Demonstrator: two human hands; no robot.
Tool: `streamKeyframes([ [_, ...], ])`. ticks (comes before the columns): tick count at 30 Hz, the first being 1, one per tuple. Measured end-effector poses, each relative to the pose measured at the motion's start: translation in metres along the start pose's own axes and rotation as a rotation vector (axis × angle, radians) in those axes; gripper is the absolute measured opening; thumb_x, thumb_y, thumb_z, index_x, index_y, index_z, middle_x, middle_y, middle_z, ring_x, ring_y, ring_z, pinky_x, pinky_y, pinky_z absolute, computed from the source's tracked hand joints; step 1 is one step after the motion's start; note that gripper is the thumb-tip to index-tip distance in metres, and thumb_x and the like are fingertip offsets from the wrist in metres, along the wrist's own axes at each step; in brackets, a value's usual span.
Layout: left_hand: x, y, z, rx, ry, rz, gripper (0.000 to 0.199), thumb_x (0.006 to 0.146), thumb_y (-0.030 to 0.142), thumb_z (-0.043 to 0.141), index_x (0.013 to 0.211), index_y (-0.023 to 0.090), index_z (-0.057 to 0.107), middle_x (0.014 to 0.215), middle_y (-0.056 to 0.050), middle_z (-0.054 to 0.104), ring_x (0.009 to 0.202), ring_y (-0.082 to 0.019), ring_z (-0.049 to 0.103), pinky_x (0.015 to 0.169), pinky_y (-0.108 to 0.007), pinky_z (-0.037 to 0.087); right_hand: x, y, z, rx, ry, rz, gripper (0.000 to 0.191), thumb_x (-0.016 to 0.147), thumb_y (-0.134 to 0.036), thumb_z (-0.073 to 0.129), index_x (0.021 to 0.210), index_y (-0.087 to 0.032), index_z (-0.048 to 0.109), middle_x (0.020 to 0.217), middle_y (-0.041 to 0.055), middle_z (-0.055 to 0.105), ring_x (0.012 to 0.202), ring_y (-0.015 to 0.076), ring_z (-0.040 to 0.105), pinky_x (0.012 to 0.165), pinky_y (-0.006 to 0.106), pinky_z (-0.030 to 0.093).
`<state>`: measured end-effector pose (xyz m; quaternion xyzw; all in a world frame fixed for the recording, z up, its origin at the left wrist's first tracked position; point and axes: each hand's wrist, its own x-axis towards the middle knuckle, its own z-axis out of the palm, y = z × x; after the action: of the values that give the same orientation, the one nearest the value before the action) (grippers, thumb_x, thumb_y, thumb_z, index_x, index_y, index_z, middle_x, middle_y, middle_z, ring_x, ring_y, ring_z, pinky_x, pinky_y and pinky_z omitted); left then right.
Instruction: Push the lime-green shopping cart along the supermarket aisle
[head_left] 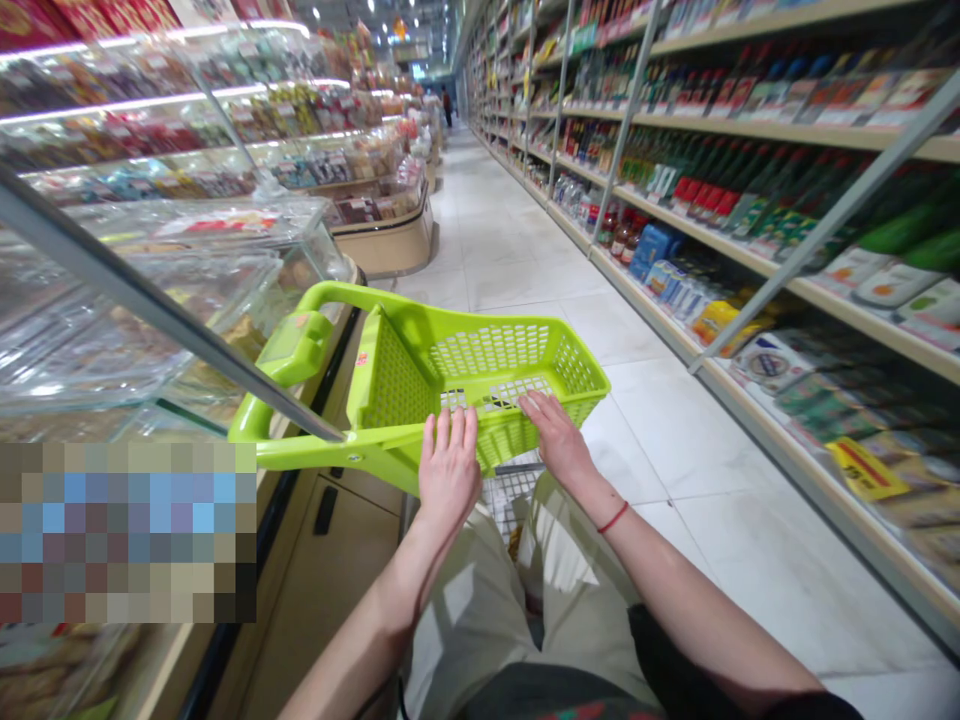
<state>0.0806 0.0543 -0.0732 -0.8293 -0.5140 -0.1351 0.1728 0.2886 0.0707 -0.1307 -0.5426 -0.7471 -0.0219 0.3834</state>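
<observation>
A lime-green shopping cart [401, 445] stands crosswise in front of me, its upper basket holding nothing that I can see. My left hand [450, 460] rests on the near rim, fingers wrapped over the edge and pressed together. Farther right on the same rim lies my right hand [556, 435], its fingers bent over the edge; a thin red band circles that wrist. The cart's handle is at the left, touched by neither hand. Below the basket a wire lower rack [510, 495] shows partly between my hands and legs.
Tall shelves [795, 130] with bottles and packets line the right side. Bins and tiered displays [349, 240] of packaged goods stand on the left. A tiled aisle [495, 250] runs ahead, with a distant person [448, 107]. A metal pole [165, 310] slants across the left.
</observation>
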Motion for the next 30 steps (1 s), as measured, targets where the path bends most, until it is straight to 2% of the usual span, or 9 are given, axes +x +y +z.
streamKeyframes([
  [4,0.000,0.001,0.000,-0.016,-0.004,-0.004,0.072,0.077,0.015,0.049,0.147,0.007,0.039,0.144,-0.015,0.051,0.137,-0.033,0.041,0.121,-0.051,0.021,-0.003,0.005,-0.002,-0.039,0.026,0.045,0.076,0.072,0.011,0.033,0.140,-0.018,0.052,0.141,0.0143,0.056,0.140,0.0203,0.043,0.117,0.050,0.036],
  [7,0.000,0.002,0.000,-0.009,-0.004,-0.007,0.075,0.076,0.015,0.050,0.149,0.008,0.036,0.145,-0.015,0.050,0.138,-0.033,0.040,0.121,-0.051,0.021,0.002,-0.010,0.004,-0.061,0.037,0.049,0.071,0.075,0.011,0.033,0.139,-0.014,0.053,0.140,0.0174,0.056,0.140,0.0218,0.043,0.116,0.051,0.037],
  [11,0.000,0.002,-0.001,0.023,-0.011,-0.008,0.078,0.075,0.014,0.052,0.151,0.014,0.033,0.143,-0.015,0.051,0.137,-0.034,0.041,0.119,-0.052,0.023,0.011,-0.038,0.015,-0.042,0.005,-0.023,0.068,0.079,0.009,0.034,0.140,-0.014,0.052,0.142,0.0171,0.055,0.140,0.0217,0.042,0.117,0.050,0.036],
  [14,0.000,0.002,-0.001,0.038,-0.015,-0.005,0.078,0.076,0.015,0.053,0.151,0.015,0.033,0.143,-0.015,0.051,0.137,-0.034,0.041,0.119,-0.052,0.024,0.015,-0.045,0.016,-0.031,-0.016,-0.077,0.065,0.079,0.008,0.034,0.138,-0.011,0.053,0.142,0.0186,0.055,0.140,0.0226,0.042,0.117,0.049,0.036],
  [18,0.000,0.002,0.000,0.031,-0.014,-0.002,0.077,0.076,0.015,0.053,0.151,0.014,0.034,0.142,-0.015,0.051,0.137,-0.034,0.041,0.120,-0.052,0.023,0.011,-0.031,0.009,-0.043,-0.026,-0.080,0.069,0.077,0.010,0.032,0.139,-0.011,0.053,0.142,0.0175,0.054,0.141,0.0211,0.042,0.117,0.048,0.036],
  [25,0.000,0.002,0.001,0.040,-0.003,-0.006,0.074,0.076,0.015,0.052,0.149,0.013,0.038,0.140,-0.015,0.054,0.135,-0.034,0.043,0.119,-0.052,0.023,-0.003,0.010,-0.005,-0.067,0.001,0.032,0.077,0.072,0.012,0.033,0.139,-0.018,0.053,0.142,0.0127,0.056,0.140,0.0190,0.042,0.118,0.048,0.035],
  [27,0.000,0.003,0.002,0.048,0.000,-0.007,0.073,0.077,0.015,0.052,0.148,0.014,0.039,0.140,-0.015,0.054,0.135,-0.034,0.043,0.119,-0.052,0.023,-0.003,0.012,-0.006,-0.075,0.007,0.069,0.077,0.071,0.012,0.033,0.139,-0.019,0.053,0.142,0.0120,0.056,0.140,0.0192,0.042,0.118,0.048,0.035],
  [30,0.000,0.003,0.002,0.056,0.005,-0.007,0.073,0.077,0.015,0.052,0.148,0.014,0.039,0.140,-0.015,0.054,0.135,-0.034,0.043,0.119,-0.053,0.023,0.000,0.001,-0.002,-0.080,0.009,0.116,0.073,0.071,0.012,0.033,0.136,-0.014,0.056,0.141,0.0157,0.056,0.140,0.0218,0.043,0.119,0.049,0.033],
])
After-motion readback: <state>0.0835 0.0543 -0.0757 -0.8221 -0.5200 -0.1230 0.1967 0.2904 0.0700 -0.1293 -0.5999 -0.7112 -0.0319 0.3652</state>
